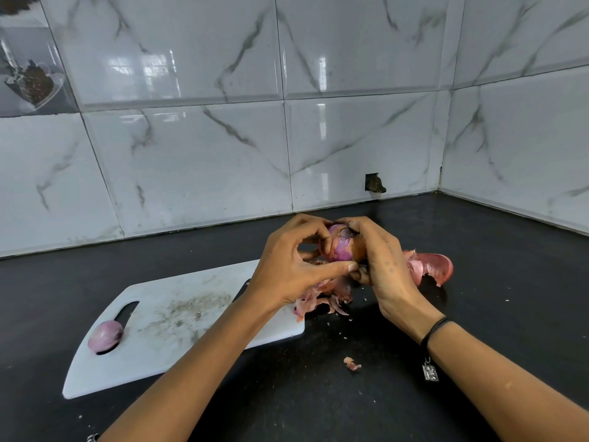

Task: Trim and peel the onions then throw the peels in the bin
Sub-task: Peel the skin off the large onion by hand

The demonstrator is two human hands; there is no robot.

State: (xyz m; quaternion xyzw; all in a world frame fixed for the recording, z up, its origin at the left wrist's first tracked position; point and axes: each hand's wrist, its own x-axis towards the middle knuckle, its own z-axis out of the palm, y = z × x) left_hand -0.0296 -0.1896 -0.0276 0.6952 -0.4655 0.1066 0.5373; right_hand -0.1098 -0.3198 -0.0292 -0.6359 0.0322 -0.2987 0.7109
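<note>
Here both hands are curled round one onion (342, 247), held up off the surface between them. The right hand (379, 260) wraps its far side and underside. The left hand (293, 266) closes on the near side, fingertips at the top and thumb reaching underneath.

The onion is half stripped, with glossy purple flesh beside a patch of dry tan skin. It looks small, light and firm, so it should take a steady squeeze. The bared flesh is likely slick, so the safer hold is probably on the part that is still papery. The skin itself seems thin and brittle. It would likely tear into bits if pulled mid-sheet, so a pinch at the loose edge near the trimmed end should lift more at once.

Just below the hands lies a heap of peels (322, 298), partly on the corner of the white cutting board (178, 330). A bigger curled peel (430, 266) lies just right of the right hand. A small scrap (352, 363) rests on the dark surface (478, 314) nearer the person. Far to the left, a peeled onion (105, 336) sits at the board's handle slot. No bin is in view.
</note>
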